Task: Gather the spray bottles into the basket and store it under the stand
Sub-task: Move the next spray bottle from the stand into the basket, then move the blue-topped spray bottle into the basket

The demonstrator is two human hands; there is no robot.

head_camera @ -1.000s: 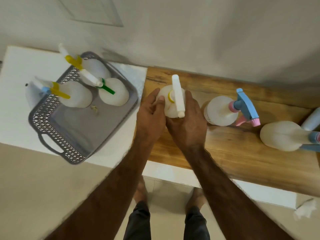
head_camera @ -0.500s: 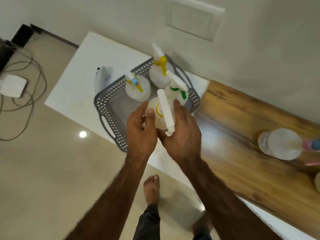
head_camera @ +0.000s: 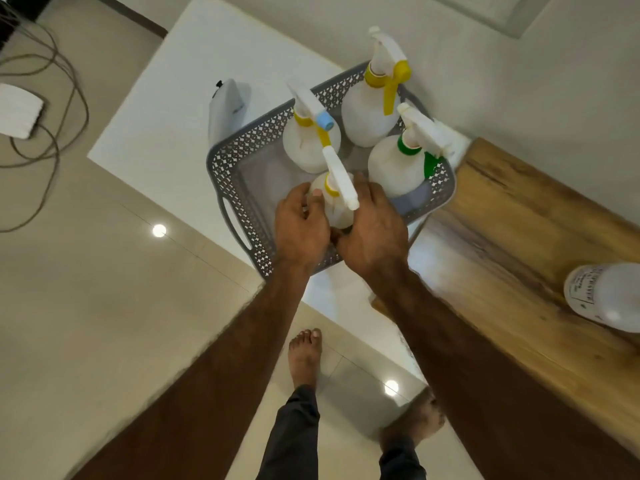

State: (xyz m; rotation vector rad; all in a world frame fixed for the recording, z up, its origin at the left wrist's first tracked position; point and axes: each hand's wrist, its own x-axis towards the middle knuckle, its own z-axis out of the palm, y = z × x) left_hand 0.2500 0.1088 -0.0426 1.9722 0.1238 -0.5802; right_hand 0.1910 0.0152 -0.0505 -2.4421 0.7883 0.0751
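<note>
A grey perforated basket (head_camera: pixel 235 174) rests on the white stand top (head_camera: pixel 180 98). Three white spray bottles stand in its far half: one with a yellow collar and blue nozzle (head_camera: pixel 308 140), one with a yellow trigger (head_camera: pixel 370 105), one with a green collar (head_camera: pixel 398 168). My left hand (head_camera: pixel 301 230) and my right hand (head_camera: pixel 374 230) both grip a fourth white bottle with a yellow collar (head_camera: pixel 336 202), upright inside the basket's near half. Another white bottle (head_camera: pixel 602 296) sits on the wooden shelf (head_camera: pixel 519 254) at the right edge.
A pale flat object (head_camera: pixel 225 109) leans behind the basket's left side. Cables (head_camera: pixel 52 98) and a white adapter (head_camera: pixel 17 112) lie on the tiled floor at the left. My bare feet (head_camera: pixel 304 355) stand below the stand's front edge. A wall runs behind.
Both hands carried the yellow-collared bottle leftward from the wooden shelf and lowered it into the basket's near half. The view swung left with them.
</note>
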